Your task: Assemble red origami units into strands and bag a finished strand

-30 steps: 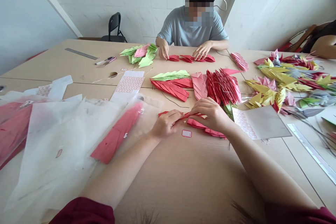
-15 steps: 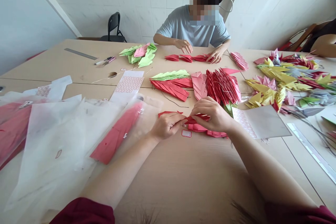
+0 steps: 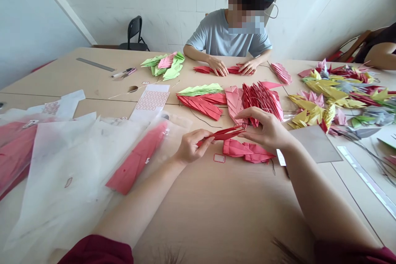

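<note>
My left hand pinches one end of a folded red paper piece — my right hand grips the other end, holding it just above the small red pile on the table.

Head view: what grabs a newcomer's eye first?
Mid-table, the left hand and right hand pinch a folded red paper piece between them, lifted above a small heap of red folds. Behind it, rows of red paper folds fan out, and a bright yellow pile spreads to the right. Across the table a person in a grey shirt presses more red pieces.
</note>
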### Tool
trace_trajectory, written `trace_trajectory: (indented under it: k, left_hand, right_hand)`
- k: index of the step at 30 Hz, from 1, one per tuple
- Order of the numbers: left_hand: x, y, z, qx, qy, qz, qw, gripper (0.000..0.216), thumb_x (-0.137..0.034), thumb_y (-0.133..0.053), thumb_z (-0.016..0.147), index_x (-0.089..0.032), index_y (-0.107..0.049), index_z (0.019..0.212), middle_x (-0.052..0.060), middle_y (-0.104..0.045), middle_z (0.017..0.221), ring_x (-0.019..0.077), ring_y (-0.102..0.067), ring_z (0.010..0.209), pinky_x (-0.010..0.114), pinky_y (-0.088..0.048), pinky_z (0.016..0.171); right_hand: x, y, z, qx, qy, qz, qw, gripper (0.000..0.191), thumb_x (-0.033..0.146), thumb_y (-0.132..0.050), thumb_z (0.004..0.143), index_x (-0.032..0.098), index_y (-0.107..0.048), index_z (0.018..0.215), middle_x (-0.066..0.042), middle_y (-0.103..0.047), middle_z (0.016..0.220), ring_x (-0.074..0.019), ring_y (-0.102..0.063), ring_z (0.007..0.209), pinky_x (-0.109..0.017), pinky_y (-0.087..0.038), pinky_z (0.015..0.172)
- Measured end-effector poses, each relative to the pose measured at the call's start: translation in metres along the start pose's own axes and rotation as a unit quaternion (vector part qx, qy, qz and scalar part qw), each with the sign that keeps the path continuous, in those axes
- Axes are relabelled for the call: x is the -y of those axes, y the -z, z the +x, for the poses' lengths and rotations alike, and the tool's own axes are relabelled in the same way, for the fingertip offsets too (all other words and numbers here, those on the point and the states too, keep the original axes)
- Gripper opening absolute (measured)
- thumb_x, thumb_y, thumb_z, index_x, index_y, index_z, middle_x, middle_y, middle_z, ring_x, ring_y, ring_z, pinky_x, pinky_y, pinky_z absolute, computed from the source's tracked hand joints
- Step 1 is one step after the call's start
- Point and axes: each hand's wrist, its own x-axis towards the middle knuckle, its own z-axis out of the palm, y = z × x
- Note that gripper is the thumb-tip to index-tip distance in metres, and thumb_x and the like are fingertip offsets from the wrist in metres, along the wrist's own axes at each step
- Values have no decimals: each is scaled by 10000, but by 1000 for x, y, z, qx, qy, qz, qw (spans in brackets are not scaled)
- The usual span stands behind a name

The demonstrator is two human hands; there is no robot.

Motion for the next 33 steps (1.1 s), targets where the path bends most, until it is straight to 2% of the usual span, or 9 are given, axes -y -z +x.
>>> trace_trajectory:
  k: [2,5,8,12,19,22,25,28,33]
  left_hand:
    - [1,1,1,-20,2,17,1000,104,-149,-578,889,-168,-667,940,35,-743,825,132,-700,738,231,-563,682]
    - [2,1,1,-23,-4,34,999,107,-161,-586,885,-174,-672,948,33,-747,837,136,-702,762,235,-571,705]
    - [3,0,1,-18,-12,35,999,119,-149,-596,878,-178,-671,966,31,-749,863,133,-704,788,233,-572,723]
    - [4,0,1,-18,-16,45,999,103,-156,-600,880,-183,-670,951,32,-744,880,132,-698,800,240,-568,721]
    - [6,0,1,-14,-19,88,996,129,-199,-590,894,-196,-649,1008,40,-734,927,143,-685,819,268,-560,746]
    - [1,0,4,-56,-44,131,989,240,-264,-670,839,-197,-620,1065,71,-701,995,196,-651,924,352,-535,845]
    - [-7,-1,7,-100,-81,158,979,289,-281,-731,788,-189,-620,1039,85,-653,980,213,-612,929,371,-513,841]
    - [-13,-3,7,-77,-96,169,978,205,-240,-728,793,-195,-647,976,64,-633,925,181,-587,847,341,-500,802]
    - [-14,-5,5,-46,-60,153,985,99,-219,-681,826,-201,-671,923,53,-629,894,175,-571,832,343,-496,806]
  right_hand:
    - [-1,3,-1,-32,0,1,999,296,322,-746,785,229,-591,1019,-62,-633,1002,-216,-616,907,-370,-522,787]
    - [0,3,-1,-56,21,1,998,172,301,-729,805,233,-604,901,-41,-616,896,-194,-606,820,-352,-522,723]
    - [2,-2,0,-43,40,-1,998,110,276,-704,827,234,-639,905,-44,-603,896,-189,-602,824,-352,-528,724]
    - [4,-8,0,-32,40,-3,999,132,262,-649,869,243,-673,998,-54,-581,934,-188,-596,854,-360,-531,745]
    - [11,-12,2,-34,28,-11,999,116,230,-614,890,242,-704,962,-37,-521,862,-157,-562,764,-310,-507,650]
    - [11,-21,3,-61,44,-24,997,84,201,-615,883,226,-692,906,-34,-535,845,-153,-561,751,-304,-497,641]
    - [11,-32,4,-66,78,-28,994,65,194,-618,878,218,-678,887,-31,-539,827,-155,-552,751,-308,-488,648]
    - [13,-40,5,-61,91,-19,994,56,203,-617,879,220,-669,889,-34,-537,827,-159,-544,755,-311,-482,649]
    - [21,-42,6,-32,88,-13,996,89,175,-581,885,215,-660,894,-45,-537,847,-172,-538,790,-326,-477,689]
